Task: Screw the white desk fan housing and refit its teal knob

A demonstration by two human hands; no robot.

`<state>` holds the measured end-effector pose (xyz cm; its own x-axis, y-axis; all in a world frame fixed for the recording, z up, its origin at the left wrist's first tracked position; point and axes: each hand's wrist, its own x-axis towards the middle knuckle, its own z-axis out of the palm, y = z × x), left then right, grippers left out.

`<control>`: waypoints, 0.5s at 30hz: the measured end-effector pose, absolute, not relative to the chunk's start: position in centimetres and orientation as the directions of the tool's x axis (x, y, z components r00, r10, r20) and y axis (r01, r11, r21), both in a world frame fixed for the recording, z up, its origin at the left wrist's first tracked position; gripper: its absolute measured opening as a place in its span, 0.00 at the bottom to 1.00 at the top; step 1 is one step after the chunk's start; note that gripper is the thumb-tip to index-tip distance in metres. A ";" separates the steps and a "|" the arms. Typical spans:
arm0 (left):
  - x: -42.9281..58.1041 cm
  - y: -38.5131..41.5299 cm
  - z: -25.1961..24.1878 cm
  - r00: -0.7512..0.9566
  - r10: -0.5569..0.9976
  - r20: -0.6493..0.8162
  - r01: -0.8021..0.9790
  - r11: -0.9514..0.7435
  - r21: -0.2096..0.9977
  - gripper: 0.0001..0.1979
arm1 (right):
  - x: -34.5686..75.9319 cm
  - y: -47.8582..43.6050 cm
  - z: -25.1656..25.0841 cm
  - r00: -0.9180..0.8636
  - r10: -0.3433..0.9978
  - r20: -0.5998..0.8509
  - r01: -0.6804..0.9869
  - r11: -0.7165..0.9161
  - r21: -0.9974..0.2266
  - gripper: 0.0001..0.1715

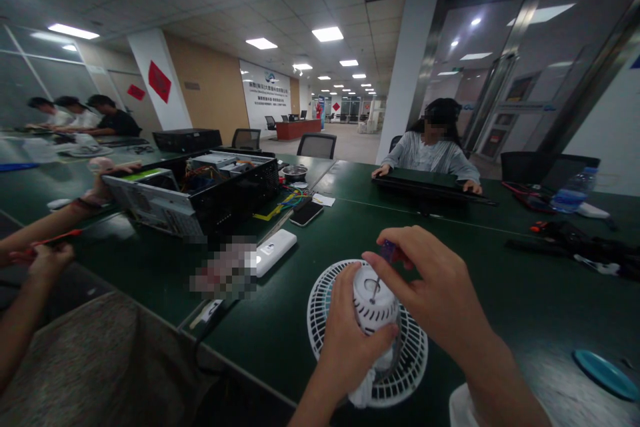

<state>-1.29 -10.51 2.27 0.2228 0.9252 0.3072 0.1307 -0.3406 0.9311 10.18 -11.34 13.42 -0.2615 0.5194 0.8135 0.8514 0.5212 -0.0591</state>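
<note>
A white electric fan point(320, 320) lies face down on the green table in front of me, its round slatted grille against the tabletop. My left hand point(347, 327) is wrapped around the fan's motor housing point(374, 303), thumb on the near side. In my right hand point(430, 287) is a screwdriver point(387, 251) with a dark purple handle, pinched between thumb and fingers. Its thin shaft slants down to the top of the housing, where the tip meets a small dark spot. Whether a screw sits there is too small to tell.
On the left stands an opened computer case point(200, 190), beside a co-worker's hand holding a red screwdriver point(50, 240). A white power bank point(275, 250) and a phone point(307, 212) lie nearer. Across the table a person holds a monitor point(430, 193). A blue lid point(605, 373) lies right.
</note>
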 end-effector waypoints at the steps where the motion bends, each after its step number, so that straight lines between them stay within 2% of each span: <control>1: -1.3 -10.5 2.3 0.221 0.927 0.303 0.134 -0.337 0.932 0.39 | 10.2 -11.3 13.4 -0.263 0.525 0.810 0.848 0.526 -0.066 0.07; 7: -1.2 -10.5 2.1 0.210 0.924 0.319 0.123 -0.349 0.929 0.38 | 10.4 -11.7 13.4 -0.276 0.564 0.778 0.807 0.576 -0.131 0.14; 12: -1.3 -10.5 2.0 0.203 0.926 0.319 0.120 -0.347 0.930 0.38 | 10.4 -11.2 13.2 -0.303 0.469 0.829 0.848 0.530 0.010 0.08; 15: -1.3 -10.5 1.9 0.205 0.929 0.308 0.124 -0.336 0.934 0.38 | 10.6 -11.2 13.3 -0.313 0.510 0.801 0.853 0.521 0.001 0.12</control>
<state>-1.26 -10.54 1.89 0.2045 0.9293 0.3076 0.1242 -0.3364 0.9335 10.56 -11.18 13.26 -0.3130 0.5104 0.8009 0.8534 0.5213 0.0014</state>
